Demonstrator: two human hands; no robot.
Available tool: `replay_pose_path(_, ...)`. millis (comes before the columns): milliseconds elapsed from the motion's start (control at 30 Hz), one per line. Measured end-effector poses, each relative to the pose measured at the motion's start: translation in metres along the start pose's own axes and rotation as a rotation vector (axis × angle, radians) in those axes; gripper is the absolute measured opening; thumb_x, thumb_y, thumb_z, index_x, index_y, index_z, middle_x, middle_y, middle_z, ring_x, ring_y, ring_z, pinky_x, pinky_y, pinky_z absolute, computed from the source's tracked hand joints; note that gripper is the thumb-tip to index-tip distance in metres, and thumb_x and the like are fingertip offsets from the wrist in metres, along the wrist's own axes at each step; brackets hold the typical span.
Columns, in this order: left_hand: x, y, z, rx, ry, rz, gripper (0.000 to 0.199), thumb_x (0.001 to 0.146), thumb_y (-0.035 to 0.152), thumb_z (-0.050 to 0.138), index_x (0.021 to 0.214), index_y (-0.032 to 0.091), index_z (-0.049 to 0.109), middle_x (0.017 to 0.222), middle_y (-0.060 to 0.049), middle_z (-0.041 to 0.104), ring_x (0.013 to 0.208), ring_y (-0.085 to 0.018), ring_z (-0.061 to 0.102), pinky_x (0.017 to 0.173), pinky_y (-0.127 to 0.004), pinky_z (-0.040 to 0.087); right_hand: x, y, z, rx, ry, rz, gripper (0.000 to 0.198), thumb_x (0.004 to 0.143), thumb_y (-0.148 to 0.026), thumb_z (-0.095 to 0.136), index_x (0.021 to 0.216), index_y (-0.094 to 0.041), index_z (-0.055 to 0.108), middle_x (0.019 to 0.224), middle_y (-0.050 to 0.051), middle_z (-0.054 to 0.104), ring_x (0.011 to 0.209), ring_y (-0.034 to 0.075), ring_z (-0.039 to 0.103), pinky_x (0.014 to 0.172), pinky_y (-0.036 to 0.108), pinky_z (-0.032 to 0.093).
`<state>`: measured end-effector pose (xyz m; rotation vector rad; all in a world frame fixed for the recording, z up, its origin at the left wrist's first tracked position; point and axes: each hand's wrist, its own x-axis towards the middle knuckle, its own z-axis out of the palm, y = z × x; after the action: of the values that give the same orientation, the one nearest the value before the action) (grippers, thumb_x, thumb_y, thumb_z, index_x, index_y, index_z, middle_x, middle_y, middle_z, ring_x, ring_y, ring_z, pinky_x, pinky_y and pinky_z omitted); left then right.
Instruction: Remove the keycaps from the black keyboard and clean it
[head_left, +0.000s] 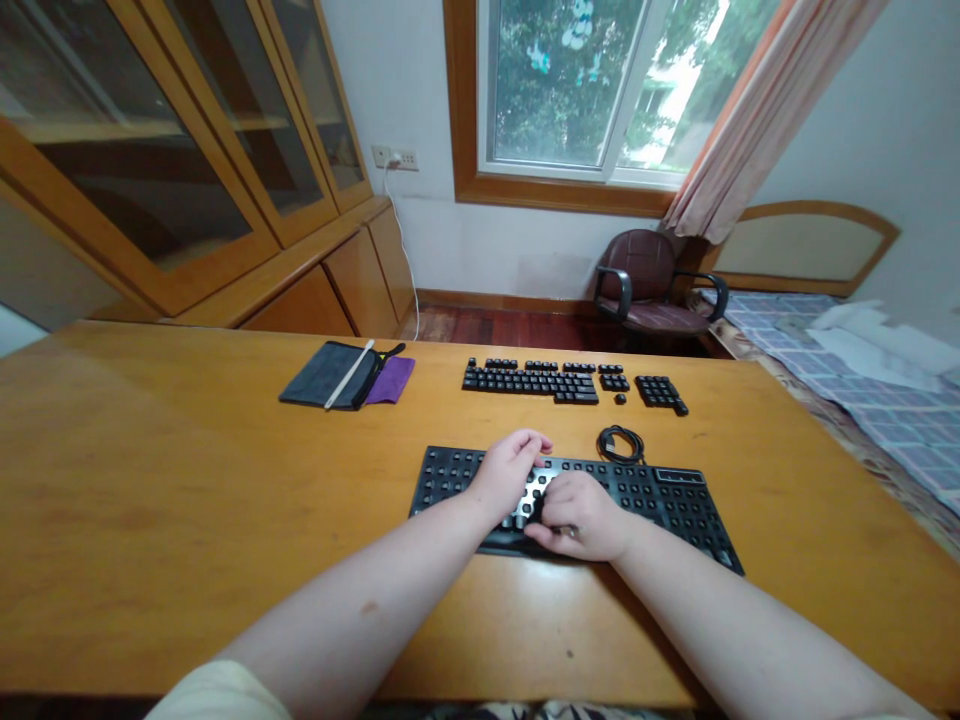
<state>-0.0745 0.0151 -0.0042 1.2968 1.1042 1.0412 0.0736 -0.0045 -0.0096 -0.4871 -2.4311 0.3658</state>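
Observation:
A black keyboard (679, 510) with most keycaps off lies in front of me, its bare switches showing. My left hand (510, 472) rests over its upper middle, fingers curled together; whether something is in them is hidden. Over the lower middle of the keyboard, my right hand (577, 512) is closed with its fingertips turned down at the switches. What those fingers pinch, if anything, I cannot make out. A few keycaps (514, 521) sit on the bottom rows between the hands. Removed black keycaps (525, 381) are laid out in keyboard order farther back, with a number-pad group (658, 391) at their right.
A coiled USB cable (621, 444) lies behind the keyboard. On the left of the wooden table (225, 500) are a grey zip pouch (319, 375), a pale flat stick (349, 375) and a purple cloth (391, 380). An office chair (645, 280) stands beyond the table.

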Motion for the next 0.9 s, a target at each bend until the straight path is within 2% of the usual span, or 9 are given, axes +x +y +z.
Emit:
replay_pose_path(67,0.0,-0.001,0.0,0.04,-0.022,0.004,0.023,0.084,0.032,0.046,0.084,0.017,0.063,0.086,-0.004,0.066,0.074,-0.015,0.059,0.075,-0.029,0.046,0.0,-0.002,0.0,0.013,0.07,0.013,0.037,0.084,-0.022,0.054,0.049,-0.021,0.044,0.044,-0.004,0.045,0.044,0.01,0.04,0.051,0.026,0.031)
replay_pose_path(167,-0.001,-0.001,0.0,0.088,-0.054,0.024,0.023,0.085,0.032,0.046,0.085,0.017,0.063,0.087,-0.004,0.066,0.076,-0.016,0.059,0.076,-0.029,0.046,0.001,-0.004,-0.002,0.093,0.18,0.068,0.039,0.086,-0.019,0.05,0.048,-0.02,0.043,0.043,-0.004,0.045,0.041,0.009,0.04,0.05,0.025,0.033)
replay_pose_path(233,-0.001,-0.001,0.0,0.108,-0.067,0.032,0.024,0.085,0.033,0.045,0.084,0.017,0.064,0.086,-0.003,0.066,0.077,-0.016,0.059,0.076,-0.029,0.046,0.0,-0.004,-0.004,0.158,0.338,0.213,0.041,0.088,-0.019,0.047,0.048,-0.02,0.046,0.043,-0.002,0.048,0.043,0.01,0.044,0.05,0.025,0.036)
replay_pose_path(333,-0.001,0.002,0.0,0.136,-0.071,0.02,0.025,0.086,0.032,0.045,0.084,0.016,0.064,0.084,-0.003,0.066,0.078,-0.016,0.06,0.076,-0.028,0.047,-0.003,0.002,-0.008,0.189,0.594,0.508,0.041,0.09,-0.026,0.047,0.049,-0.019,0.053,0.046,-0.001,0.051,0.045,0.011,0.049,0.049,0.025,0.038)
replay_pose_path(433,-0.003,0.003,0.0,0.147,-0.091,0.026,0.023,0.085,0.03,0.046,0.088,0.016,0.065,0.088,-0.004,0.067,0.082,-0.017,0.06,0.079,-0.029,0.047,-0.007,0.012,-0.009,0.216,0.715,0.734,0.042,0.088,-0.037,0.05,0.052,-0.018,0.057,0.043,-0.002,0.047,0.042,0.011,0.045,0.044,0.024,0.036)
replay_pose_path(533,-0.005,0.002,0.001,0.139,-0.154,0.059,0.025,0.081,0.027,0.054,0.102,0.016,0.064,0.101,-0.006,0.067,0.09,-0.018,0.06,0.084,-0.03,0.046,-0.008,0.019,-0.008,0.286,0.742,0.837,0.043,0.088,-0.044,0.047,0.057,-0.016,0.058,0.044,-0.001,0.047,0.043,0.011,0.045,0.043,0.023,0.036)
replay_pose_path(633,-0.007,0.002,0.002,0.21,-0.198,0.12,0.033,0.076,0.024,0.061,0.108,0.018,0.063,0.106,-0.007,0.067,0.093,-0.019,0.06,0.086,-0.032,0.046,-0.007,0.02,-0.007,0.375,0.732,0.825,0.043,0.09,-0.047,0.044,0.064,-0.016,0.06,0.047,-0.001,0.049,0.043,0.011,0.046,0.043,0.023,0.037)
replay_pose_path(767,-0.006,-0.001,0.003,0.269,-0.123,0.136,0.024,0.077,0.023,0.06,0.1,0.018,0.066,0.095,-0.006,0.068,0.084,-0.019,0.06,0.079,-0.031,0.047,-0.003,0.014,-0.007,0.384,0.697,0.775,0.039,0.09,-0.045,0.046,0.071,-0.016,0.063,0.05,-0.001,0.052,0.045,0.011,0.049,0.045,0.023,0.04)
replay_pose_path(900,-0.001,-0.006,0.003,0.16,-0.061,0.073,0.022,0.077,0.023,0.06,0.098,0.017,0.065,0.087,-0.004,0.067,0.076,-0.016,0.059,0.073,-0.028,0.047,-0.001,0.012,-0.008,0.353,0.66,0.762,0.034,0.09,-0.041,0.047,0.078,-0.016,0.066,0.058,0.001,0.058,0.05,0.012,0.052,0.048,0.023,0.043)
